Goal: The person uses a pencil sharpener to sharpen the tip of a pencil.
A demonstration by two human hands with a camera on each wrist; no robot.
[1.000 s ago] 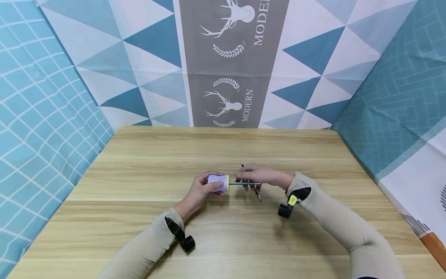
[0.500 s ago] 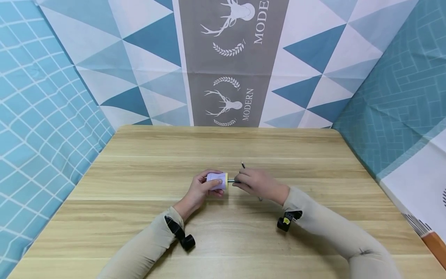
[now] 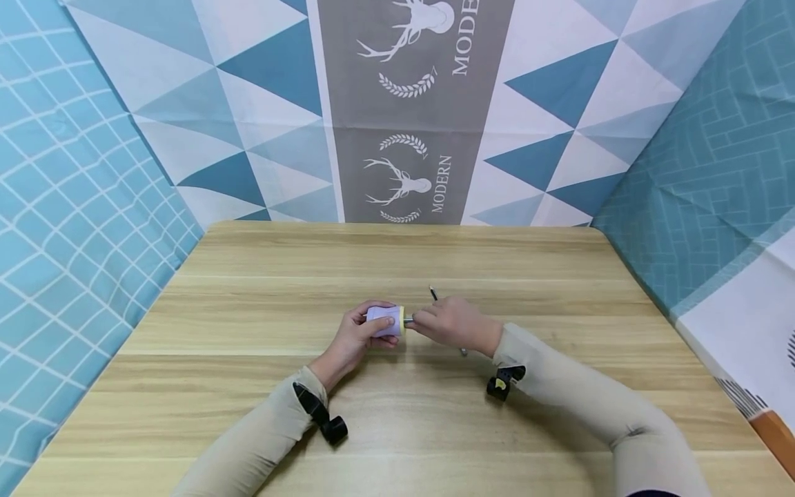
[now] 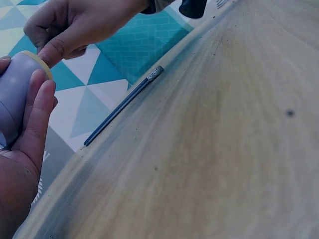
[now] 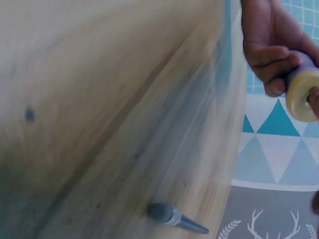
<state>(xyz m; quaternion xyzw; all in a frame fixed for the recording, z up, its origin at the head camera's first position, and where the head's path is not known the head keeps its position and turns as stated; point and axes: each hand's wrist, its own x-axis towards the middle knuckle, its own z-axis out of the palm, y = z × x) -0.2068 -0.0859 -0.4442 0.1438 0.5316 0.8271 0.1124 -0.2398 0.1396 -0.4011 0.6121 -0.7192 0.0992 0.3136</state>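
Observation:
My left hand (image 3: 344, 348) grips a small purple pencil sharpener (image 3: 381, 320) with a yellow end, lying sideways above the table. In the right wrist view its round yellow face (image 5: 297, 102) shows, with a fingertip at the hole. From that end a short length of a dark pencil (image 3: 408, 319) sticks out, and my right hand (image 3: 458, 324) pinches it with curled fingers. The rest of this pencil is hidden by the hand. Under the right hand another dark pencil (image 4: 122, 107) lies on the table, its metal-banded eraser end toward me.
The wooden table (image 3: 279, 276) reaches back to a patterned cloth wall (image 3: 397, 124). Blue tiled cloth (image 3: 81, 193) hangs on the left and teal cloth (image 3: 702, 186) on the right. A small black camera is strapped to each wrist.
My right hand has come down from above the pencil and now pinches it close to the sharpener. Less of the pencil shows. The left hand keeps its grip nearly in place.

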